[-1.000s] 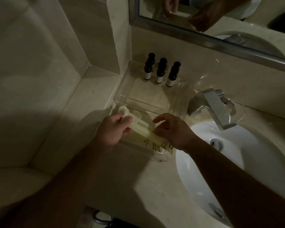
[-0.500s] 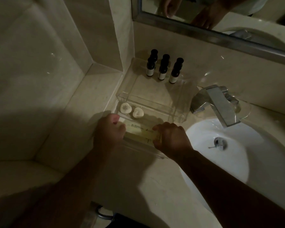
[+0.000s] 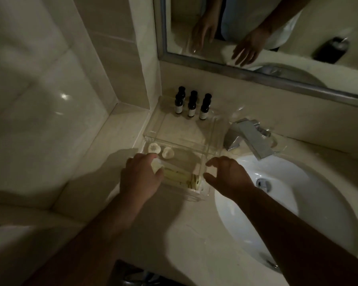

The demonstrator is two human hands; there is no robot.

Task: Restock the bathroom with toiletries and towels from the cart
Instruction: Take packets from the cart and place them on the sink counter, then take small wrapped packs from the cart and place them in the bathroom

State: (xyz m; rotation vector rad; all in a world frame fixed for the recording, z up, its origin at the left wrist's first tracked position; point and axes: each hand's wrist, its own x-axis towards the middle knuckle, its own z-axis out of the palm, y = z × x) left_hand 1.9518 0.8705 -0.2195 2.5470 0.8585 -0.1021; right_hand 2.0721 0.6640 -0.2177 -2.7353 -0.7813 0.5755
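Tray (image 3: 153, 129) is open-topped: access from above. Bottles (image 3: 191, 104) fill the rear; soaps (image 3: 154, 148) and packets (image 3: 180, 176) fill the front, under left hand (image 3: 140, 178) and right hand (image 3: 228, 177). Bare floor lies between. Faucet (image 3: 250, 137) obstructs the right side, wall (image 3: 70, 96) the left

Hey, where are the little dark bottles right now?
In the head view, the dark bottles stand upright at the far end of the clear tray, against the wall under the mirror, left of the faucet.

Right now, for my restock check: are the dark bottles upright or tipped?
Upright: the dark bottles stand caps up at the tray's far end.
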